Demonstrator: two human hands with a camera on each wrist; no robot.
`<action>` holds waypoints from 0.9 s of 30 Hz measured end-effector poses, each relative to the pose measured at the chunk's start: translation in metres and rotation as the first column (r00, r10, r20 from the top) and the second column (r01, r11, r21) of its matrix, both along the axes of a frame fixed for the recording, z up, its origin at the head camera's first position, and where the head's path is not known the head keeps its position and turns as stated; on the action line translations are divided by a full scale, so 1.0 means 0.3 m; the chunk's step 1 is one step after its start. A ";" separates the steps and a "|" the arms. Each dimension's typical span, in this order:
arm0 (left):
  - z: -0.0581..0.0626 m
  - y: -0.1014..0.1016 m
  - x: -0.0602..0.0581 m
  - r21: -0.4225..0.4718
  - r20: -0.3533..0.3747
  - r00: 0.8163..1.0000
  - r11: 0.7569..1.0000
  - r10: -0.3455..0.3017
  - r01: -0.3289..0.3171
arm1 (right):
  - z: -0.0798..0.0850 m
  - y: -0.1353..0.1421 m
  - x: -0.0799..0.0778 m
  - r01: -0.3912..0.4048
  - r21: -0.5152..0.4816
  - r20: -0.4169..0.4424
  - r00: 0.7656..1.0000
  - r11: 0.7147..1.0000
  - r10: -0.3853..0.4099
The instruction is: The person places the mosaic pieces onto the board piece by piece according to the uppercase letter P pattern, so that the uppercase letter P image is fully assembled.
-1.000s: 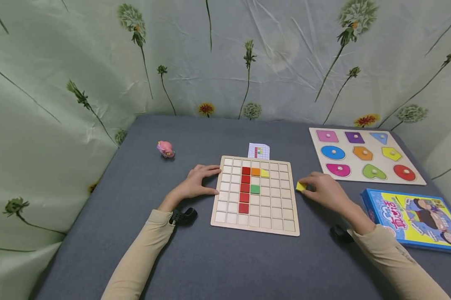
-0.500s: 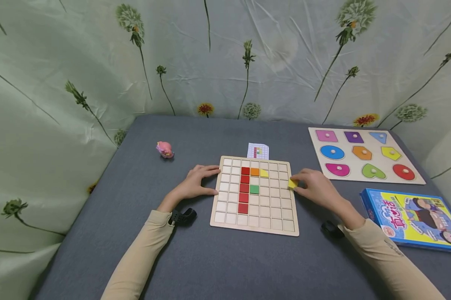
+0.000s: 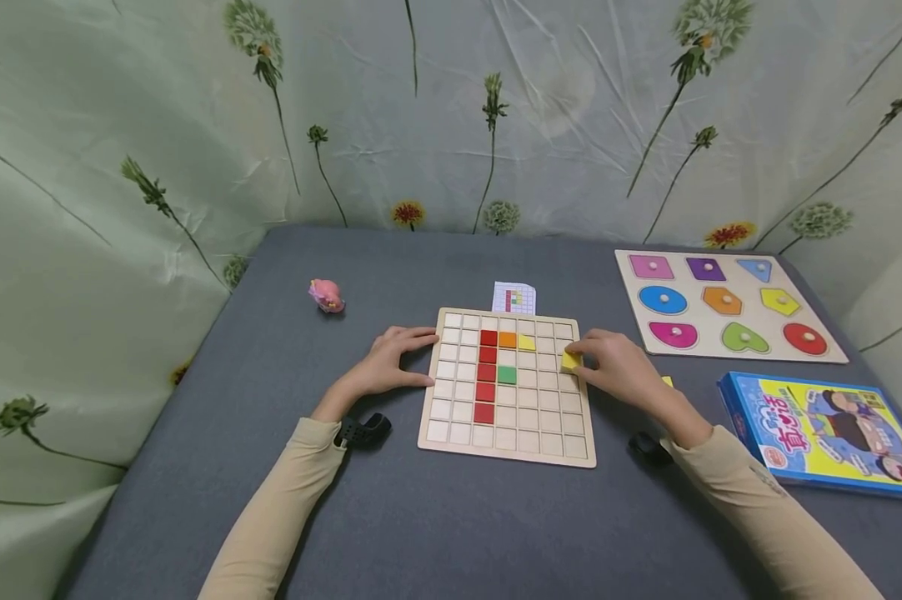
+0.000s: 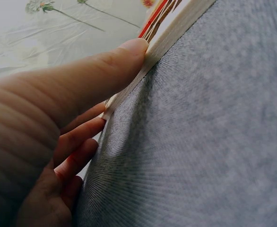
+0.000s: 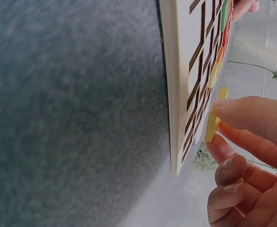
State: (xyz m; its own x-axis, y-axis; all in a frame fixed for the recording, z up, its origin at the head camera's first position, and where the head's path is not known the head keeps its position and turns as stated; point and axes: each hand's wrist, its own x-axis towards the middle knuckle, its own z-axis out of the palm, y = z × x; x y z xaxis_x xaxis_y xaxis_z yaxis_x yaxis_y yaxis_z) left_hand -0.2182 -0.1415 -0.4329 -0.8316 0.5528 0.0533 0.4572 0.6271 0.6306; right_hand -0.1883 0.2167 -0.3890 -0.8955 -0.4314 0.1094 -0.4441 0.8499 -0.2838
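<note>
A wooden grid board (image 3: 507,455) lies on the dark cloth, with a column of red tiles (image 3: 486,372) in it. Right of that column sit an orange tile (image 3: 507,339), a yellow piece with a slanted side (image 3: 527,342) and a green tile (image 3: 507,375). My right hand (image 3: 619,367) pinches a yellow tile (image 5: 215,116) between thumb and fingers, over the board's right-hand columns. On the other side, my left hand (image 3: 383,367) rests its thumb and extended fingertips against the board's left edge. Another yellow piece (image 3: 668,381) shows partly behind my right wrist.
A small pattern card (image 3: 514,297) lies at the board's far edge. Back right is a knobbed shape puzzle (image 3: 736,325), with a blue and yellow box (image 3: 834,429) in front of it. A pink figurine (image 3: 327,296) stands back left.
My right hand has moved left with the yellow tile, from beside the board to over its right columns. A second yellow piece has come into view behind the wrist. My left hand stays put.
</note>
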 end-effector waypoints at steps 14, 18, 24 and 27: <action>-0.002 -0.004 0.002 -0.006 -0.016 1.000 1.000 -0.004 0.004 | -0.013 -0.045 -0.017 -0.013 -0.039 0.042 0.999 0.999 0.015; -0.003 -0.001 0.002 -0.008 -0.017 1.000 1.000 -0.008 0.008 | -0.020 -0.052 -0.021 -0.025 -0.042 0.040 0.999 0.999 0.027; -0.010 -0.001 0.000 -0.007 -0.011 1.000 1.000 -0.009 0.009 | -0.015 -0.075 -0.029 -0.042 -0.033 0.052 0.998 0.999 0.044; -0.012 -0.002 0.001 -0.007 -0.016 1.000 1.000 -0.009 0.009 | -0.012 -0.086 -0.032 -0.046 -0.021 0.057 0.997 0.999 0.047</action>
